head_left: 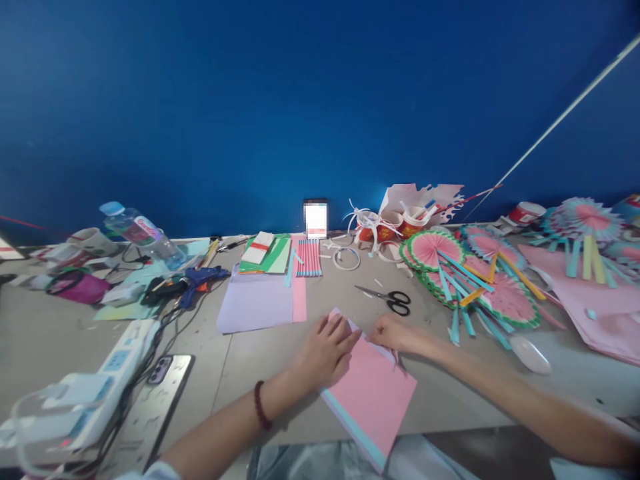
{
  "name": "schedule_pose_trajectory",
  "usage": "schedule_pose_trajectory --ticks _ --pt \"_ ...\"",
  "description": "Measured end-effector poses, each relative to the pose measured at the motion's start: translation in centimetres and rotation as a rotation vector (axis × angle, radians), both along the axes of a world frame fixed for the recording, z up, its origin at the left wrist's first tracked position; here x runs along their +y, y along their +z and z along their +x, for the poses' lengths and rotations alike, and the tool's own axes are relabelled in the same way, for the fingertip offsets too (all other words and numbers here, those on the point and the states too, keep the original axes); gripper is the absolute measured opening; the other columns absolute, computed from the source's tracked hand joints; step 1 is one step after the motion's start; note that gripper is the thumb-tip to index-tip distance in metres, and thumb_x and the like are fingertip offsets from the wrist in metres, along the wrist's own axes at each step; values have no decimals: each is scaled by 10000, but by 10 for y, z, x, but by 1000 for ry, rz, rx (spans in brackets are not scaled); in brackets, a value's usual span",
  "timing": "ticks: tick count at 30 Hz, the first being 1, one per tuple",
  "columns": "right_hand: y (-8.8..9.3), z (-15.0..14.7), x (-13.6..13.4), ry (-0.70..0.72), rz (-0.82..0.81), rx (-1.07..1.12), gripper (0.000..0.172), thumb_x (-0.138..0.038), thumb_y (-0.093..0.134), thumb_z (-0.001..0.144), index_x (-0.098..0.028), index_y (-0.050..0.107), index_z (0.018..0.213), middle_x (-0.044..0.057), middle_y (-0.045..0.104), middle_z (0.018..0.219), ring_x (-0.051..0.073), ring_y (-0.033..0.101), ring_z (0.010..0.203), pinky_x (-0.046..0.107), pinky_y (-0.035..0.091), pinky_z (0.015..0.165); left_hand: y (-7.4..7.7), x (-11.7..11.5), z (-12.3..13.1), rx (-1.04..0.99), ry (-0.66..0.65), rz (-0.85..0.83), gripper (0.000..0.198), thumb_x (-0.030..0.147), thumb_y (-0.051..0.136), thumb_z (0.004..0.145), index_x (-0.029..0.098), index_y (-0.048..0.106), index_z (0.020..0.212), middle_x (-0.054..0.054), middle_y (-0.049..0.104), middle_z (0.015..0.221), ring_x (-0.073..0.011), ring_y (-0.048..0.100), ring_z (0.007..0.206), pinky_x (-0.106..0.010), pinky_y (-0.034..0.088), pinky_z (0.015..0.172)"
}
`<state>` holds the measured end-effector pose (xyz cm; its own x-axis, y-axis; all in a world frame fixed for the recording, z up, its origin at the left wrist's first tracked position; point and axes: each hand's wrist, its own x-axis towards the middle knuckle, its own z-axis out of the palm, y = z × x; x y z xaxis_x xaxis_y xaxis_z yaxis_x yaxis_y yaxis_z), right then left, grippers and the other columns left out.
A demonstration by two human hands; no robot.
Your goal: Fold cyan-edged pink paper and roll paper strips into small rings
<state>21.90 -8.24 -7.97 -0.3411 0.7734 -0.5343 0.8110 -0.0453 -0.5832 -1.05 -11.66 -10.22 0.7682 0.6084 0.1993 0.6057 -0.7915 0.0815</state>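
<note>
A stack of paper, with a pink sheet (377, 393) on top and blue and lilac edges showing below it, lies turned at an angle near the table's front edge. My left hand (327, 353) rests on the stack's upper left side, fingers spread. At the upper right edge, my right hand (393, 333) has its fingers pressed together on a lilac strip at the border of the stack. Scissors (395, 300) with black handles lie just behind my right hand, apart from it.
Lilac sheets (257, 300) lie behind my left hand. Paper fans (437, 253) are piled at the right, near a white spoon (530, 355). At the left are a power strip (113, 373), a phone (155, 407), a glue gun (197, 283) and a bottle (145, 233). A blue wall rises behind.
</note>
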Motion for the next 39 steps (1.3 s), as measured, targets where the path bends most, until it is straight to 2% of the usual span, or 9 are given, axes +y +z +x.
schedule_pose_trajectory --ticks 4,9,16,21,25,29,35,39 --pt "7 -1 -1 -1 -47 18 457 -480 570 765 -144 533 458 21 535 410 143 569 464 212 409 525 1 0 0 3 2 1 495 338 411 936 235 403 1421 -108 523 1332 -280 376 1313 -475 264 1080" --pt "9 -2 1 9 -64 -16 427 -406 557 790 -139 547 458 24 540 419 140 568 459 221 423 548 2 0 0 5 -1 13 500 333 423 930 225 407 1418 -115 520 1336 -281 379 1307 -470 268 1076" --pt "2 -1 0 10 -56 1 425 -368 558 804 -120 564 459 34 538 424 147 573 470 221 401 521 0 0 0 1 4 8 502 333 421 932 229 396 1422 -115 507 1350 -282 372 1311 -475 270 1072" --pt "5 -3 -2 -38 -152 -12 439 -389 547 803 -124 553 454 36 547 428 121 553 410 206 411 475 3 0 1 21 6 5 497 328 424 933 223 400 1418 -112 513 1341 -276 370 1309 -464 269 1074" --pt "8 -1 -3 -35 -158 -27 452 -410 552 798 -121 548 450 37 538 412 100 520 385 183 387 441 3 -1 1 5 10 7 498 335 424 932 232 400 1419 -107 513 1340 -274 368 1313 -463 266 1077" --pt "6 7 -7 -70 -188 28 412 -404 526 807 -126 561 505 53 592 468 84 462 346 188 354 395 3 -1 1 1 9 -12 499 333 411 934 227 393 1421 -102 519 1334 -278 362 1318 -471 261 1083" --pt "5 14 -11 -129 -177 47 270 -381 615 725 -139 613 605 -11 497 404 90 430 364 196 334 388 3 -1 0 -3 4 -17 485 335 399 936 222 407 1408 -100 513 1333 -283 360 1322 -472 271 1083" --pt "6 15 -13 -105 -175 27 295 -397 609 724 -149 580 566 -19 466 385 93 438 376 198 323 398 1 -1 0 -18 3 0 472 312 417 928 218 430 1390 -105 512 1330 -280 367 1317 -465 279 1080"
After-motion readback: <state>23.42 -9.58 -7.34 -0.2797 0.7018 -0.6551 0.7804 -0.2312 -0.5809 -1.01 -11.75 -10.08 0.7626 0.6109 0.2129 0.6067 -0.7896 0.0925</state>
